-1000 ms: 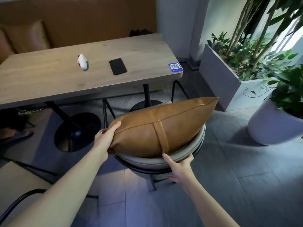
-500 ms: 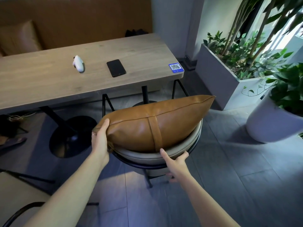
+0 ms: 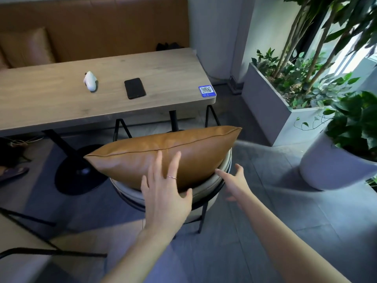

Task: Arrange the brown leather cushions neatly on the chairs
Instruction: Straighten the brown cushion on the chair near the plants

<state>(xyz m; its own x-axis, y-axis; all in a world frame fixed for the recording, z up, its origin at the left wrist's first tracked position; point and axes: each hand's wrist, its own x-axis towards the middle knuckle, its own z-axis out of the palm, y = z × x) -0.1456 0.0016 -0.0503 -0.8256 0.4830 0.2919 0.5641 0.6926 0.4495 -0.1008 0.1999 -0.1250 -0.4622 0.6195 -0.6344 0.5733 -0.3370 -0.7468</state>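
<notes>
Cushion (image 3: 163, 154) stands on chair (image 3: 206, 193); our left hand (image 3: 165, 193) fingers splayed against it, right hand (image 3: 234, 182) open beside.

Table edge (image 3: 114, 117) behind — floor (image 3: 265, 201) open

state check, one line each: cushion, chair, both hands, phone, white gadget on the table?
brown leather cushion: standing on its edge on the chair, ungripped.
chair: upright, round seat bearing the cushion.
left hand: open, fingers spread over the cushion's face.
right hand: open, beside the seat.
phone: flat, screen dark.
white gadget: lying on the table.
</notes>
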